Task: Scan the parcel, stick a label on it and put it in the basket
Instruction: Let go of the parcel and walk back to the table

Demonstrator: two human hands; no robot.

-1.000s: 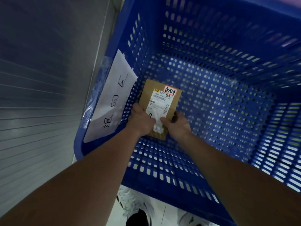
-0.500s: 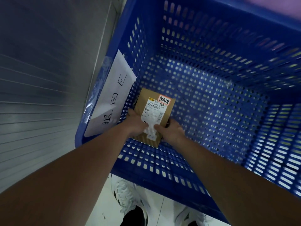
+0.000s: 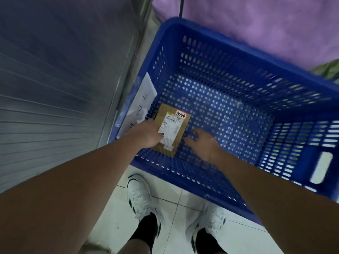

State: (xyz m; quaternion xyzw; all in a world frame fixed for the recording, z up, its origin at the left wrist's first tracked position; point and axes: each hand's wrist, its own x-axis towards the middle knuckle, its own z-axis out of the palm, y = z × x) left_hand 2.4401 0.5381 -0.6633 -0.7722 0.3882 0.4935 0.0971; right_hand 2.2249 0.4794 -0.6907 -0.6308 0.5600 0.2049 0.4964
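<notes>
On the tiled floor [image 3: 113,222], against a grey ribbed wall [image 3: 55,88] that is filling the left of the view, a big blue perforated basket [image 3: 302,99] is standing, its right side running out of the frame and smeared by motion blur. A purple cloth [image 3: 256,24] is lying behind its far rim, with a scrap of green at the right edge too blurred to name. A white paper sheet [image 3: 145,94] with handwritten marks is hanging on the basket's left wall; its lower part is hiding behind the left forearm and the writing is not readable.

The parcel [image 3: 184,129], a flat brown cardboard packet, is lying inside the basket in the near left corner, close to the left wall. A white shipping label [image 3: 171,125] with a barcode is covering most of its face, and a small red-bordered sticker [image 3: 180,114] is sitting at its top right corner; the print on both is too small to read.

The left hand [image 3: 146,134] is resting on the parcel's left edge, fingers closed over it and covering that side. The right hand [image 3: 202,142] is hovering just beside the parcel's right edge, fingers spread and holding nothing, blurred. Two white shoes [image 3: 139,197] are showing below, the right one partly cut off by the right arm.
</notes>
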